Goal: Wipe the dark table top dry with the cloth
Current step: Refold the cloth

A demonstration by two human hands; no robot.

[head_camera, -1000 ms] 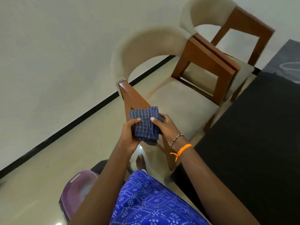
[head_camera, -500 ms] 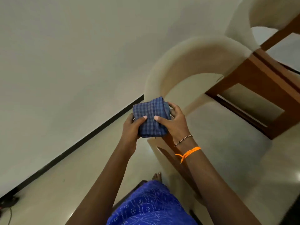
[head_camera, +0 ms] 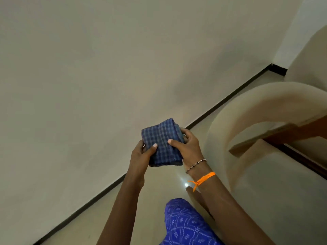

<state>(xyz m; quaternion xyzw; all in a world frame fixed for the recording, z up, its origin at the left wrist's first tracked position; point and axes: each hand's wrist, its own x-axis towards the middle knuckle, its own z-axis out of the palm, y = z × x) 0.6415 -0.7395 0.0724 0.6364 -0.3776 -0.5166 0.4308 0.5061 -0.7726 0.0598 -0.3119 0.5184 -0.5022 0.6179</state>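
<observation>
A folded blue checked cloth (head_camera: 163,142) is held in front of me, above the floor. My left hand (head_camera: 141,156) grips its left side with the thumb lying on top. My right hand (head_camera: 187,147) grips its right side, thumb on top and fingers curled behind the far edge. An orange thread and a bead bracelet circle my right wrist. The dark table top is out of view.
A cream upholstered chair (head_camera: 261,110) with a curved back and brown wooden arm stands at the right. A pale wall (head_camera: 106,68) with a black skirting line fills the left and top. Shiny floor tiles (head_camera: 169,183) lie below my hands.
My view has swung left, away from the dark table and the chairs toward the wall. Both hands keep holding the folded cloth in the same grip.
</observation>
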